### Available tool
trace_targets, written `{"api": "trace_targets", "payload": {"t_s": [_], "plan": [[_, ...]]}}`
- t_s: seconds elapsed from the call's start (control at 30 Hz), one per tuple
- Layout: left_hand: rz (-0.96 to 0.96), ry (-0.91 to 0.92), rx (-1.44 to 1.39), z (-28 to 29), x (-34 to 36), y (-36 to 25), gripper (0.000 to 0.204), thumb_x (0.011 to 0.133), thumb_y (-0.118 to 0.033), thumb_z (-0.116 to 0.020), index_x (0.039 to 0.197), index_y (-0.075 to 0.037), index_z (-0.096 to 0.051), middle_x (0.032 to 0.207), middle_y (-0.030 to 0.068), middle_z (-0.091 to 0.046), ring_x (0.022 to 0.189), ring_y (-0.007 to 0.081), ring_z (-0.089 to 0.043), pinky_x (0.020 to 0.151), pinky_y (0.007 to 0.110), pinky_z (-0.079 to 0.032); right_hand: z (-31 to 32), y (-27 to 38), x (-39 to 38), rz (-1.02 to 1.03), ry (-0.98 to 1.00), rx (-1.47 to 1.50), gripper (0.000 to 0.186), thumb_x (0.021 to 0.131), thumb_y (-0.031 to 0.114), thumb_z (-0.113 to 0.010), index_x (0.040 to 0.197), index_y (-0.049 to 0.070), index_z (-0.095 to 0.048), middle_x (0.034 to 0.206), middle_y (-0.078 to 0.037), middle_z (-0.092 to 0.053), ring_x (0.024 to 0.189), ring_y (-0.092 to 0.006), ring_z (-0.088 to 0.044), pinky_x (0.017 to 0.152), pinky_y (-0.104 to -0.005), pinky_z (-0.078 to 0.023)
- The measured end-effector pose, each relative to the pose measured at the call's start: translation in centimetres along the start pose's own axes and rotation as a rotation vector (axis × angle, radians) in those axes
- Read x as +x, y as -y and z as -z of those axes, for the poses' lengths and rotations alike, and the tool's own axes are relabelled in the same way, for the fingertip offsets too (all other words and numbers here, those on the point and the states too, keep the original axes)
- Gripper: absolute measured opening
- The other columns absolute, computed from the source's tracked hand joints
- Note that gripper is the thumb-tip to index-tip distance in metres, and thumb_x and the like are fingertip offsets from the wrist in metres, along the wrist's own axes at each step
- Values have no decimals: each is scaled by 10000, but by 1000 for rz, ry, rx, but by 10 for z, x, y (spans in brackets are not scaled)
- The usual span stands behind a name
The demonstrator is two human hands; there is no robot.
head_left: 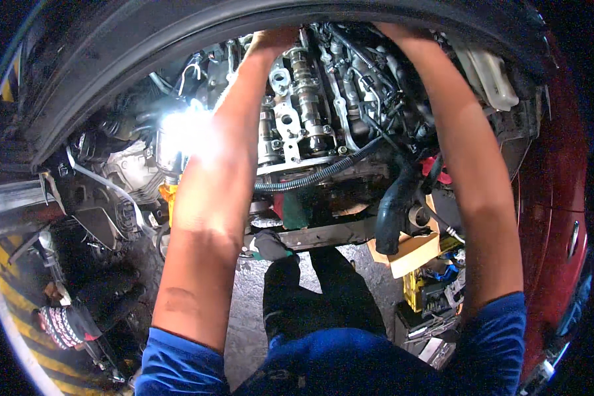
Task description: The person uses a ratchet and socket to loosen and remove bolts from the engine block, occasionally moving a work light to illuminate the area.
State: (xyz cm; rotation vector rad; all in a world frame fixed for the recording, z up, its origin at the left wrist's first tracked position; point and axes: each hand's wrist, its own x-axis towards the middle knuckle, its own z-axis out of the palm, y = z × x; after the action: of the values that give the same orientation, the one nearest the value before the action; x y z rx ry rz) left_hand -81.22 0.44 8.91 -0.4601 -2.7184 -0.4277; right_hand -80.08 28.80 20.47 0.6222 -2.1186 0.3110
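The person leans over an open engine bay, both arms stretched to the far end of the exposed cylinder head (303, 105), whose camshaft (307, 86) runs lengthwise away from the person. The left hand (270, 41) rests at the head's far left corner, grip unclear. The right hand is hidden beyond the hood edge (244, 20).

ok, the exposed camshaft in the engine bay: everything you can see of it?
The camshaft runs lengthwise down the open top of the engine, bare grey metal with lobes and journals, held under pale bearing caps. It looks oily and still seated. The left hand reaches over its far end; whether it touches is unclear. A black corrugated hose crosses below its near end.
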Motion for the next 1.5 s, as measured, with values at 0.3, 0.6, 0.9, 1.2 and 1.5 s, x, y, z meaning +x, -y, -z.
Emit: {"api": "trace_targets", "payload": {"t_s": [0.3, 0.6, 0.9, 1.2, 1.5], "plan": [[74, -4, 54, 45, -27, -14, 414, 954, -312, -473, 1295, -82, -521, 1371, 177, -487, 1285, 329, -431, 1120, 450, -289, 31, 41, -44, -37, 492, -105, 529, 952, 487, -448, 1333, 125, -506, 1292, -149, -566, 1215, -354, -497, 1074, -446, -348], [101, -27, 4, 67, -39, -23, 421, 950, -326, -484, 1291, -83, -524, 1369, 176, -489, 1284, 333, -429, 1119, 454, -288, -12, 35, -50, 264, 201, -105, 471, 889, 324, -529, 1243, 16, -567, 1304, -254, -516, 1263, -408, -433, 1089, -532, -291], [127, -39, 27, 74, -47, -15, 429, 946, -339, -494, 1288, -83, -528, 1366, 175, -491, 1284, 336, -427, 1118, 457, -287, 74, 120, 9, 153, 1184, 261, 512, 935, 452, -461, 1358, 164, -488, 1205, -176, -608, 1136, -382, -553, 995, -489, -414], [133, -44, 40, 77, -46, -17, 436, 941, -353, -505, 1284, -84, -531, 1364, 174, -493, 1284, 339, -424, 1117, 460, -287, 9, 89, -10, 150, 506, -26, 568, 886, 365, -550, 1388, 121, -449, 1470, -236, -341, 1372, -374, -311, 1134, -514, -236], [107, -56, 181, 73, -42, -24, 459, 925, -386, -538, 1281, -95, -538, 1366, 173, -489, 1293, 338, -412, 1117, 464, -283, 8, 38, 14, 18, 395, 48, 542, 888, 476, -545, 1286, 107, -542, 1320, -145, -546, 1237, -364, -475, 1058, -450, -367]]}}
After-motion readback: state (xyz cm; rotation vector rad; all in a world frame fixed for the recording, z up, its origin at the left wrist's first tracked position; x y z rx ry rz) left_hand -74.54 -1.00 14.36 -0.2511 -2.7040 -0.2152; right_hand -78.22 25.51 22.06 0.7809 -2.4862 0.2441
